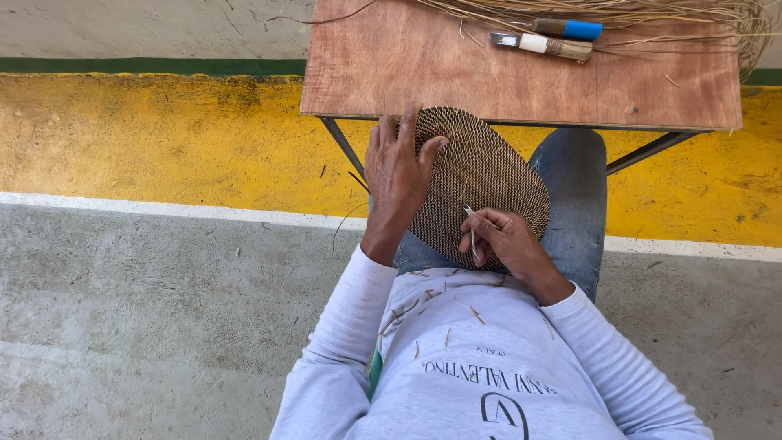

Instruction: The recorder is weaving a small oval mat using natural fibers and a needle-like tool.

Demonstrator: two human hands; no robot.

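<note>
A dark brown woven oval mat (481,175) rests on my lap, its far end just under the edge of a small wooden table (391,65). My left hand (397,175) lies flat on the mat's left side and holds it in place. My right hand (503,240) sits at the mat's near edge, fingers pinched on a thin pale metal tool (472,232) that points at the weave. Short fibre trimmings are scattered on my light grey long-sleeved shirt.
On the table lie a bundle of pale straw strands (619,11), a blue-handled tool (570,29) and a knife with a white and wrapped handle (542,45). Below is a concrete floor with a yellow band (147,134) and a white line.
</note>
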